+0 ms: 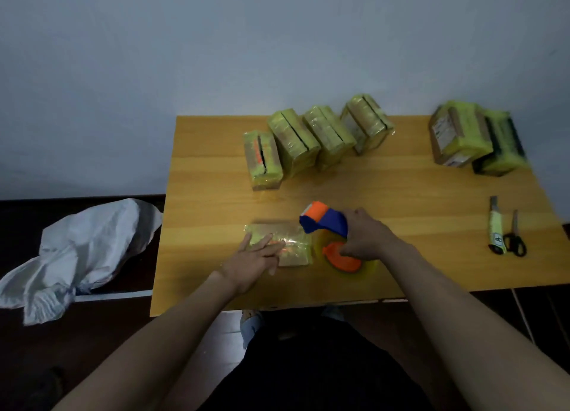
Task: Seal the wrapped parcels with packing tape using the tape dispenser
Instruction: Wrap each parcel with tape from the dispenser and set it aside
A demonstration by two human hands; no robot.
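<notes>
Wooden bench [401,194] against plain wall. Parcel [287,241] lies flat, long axis left-right, left hand [257,256] pressing with straight fingers; right hand [367,238] grips tape dispenser [327,222] touching parcel's right end

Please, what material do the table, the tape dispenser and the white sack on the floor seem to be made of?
Table: wood or wood-look laminate, smooth with a slight sheen; grain lines run along it.
Tape dispenser: probably hard plastic, in solid blue and orange with a matte look.
Sack: possibly woven plastic or thin fabric; it lies crumpled in sharp folds, but the weave is too blurred to tell.
</notes>
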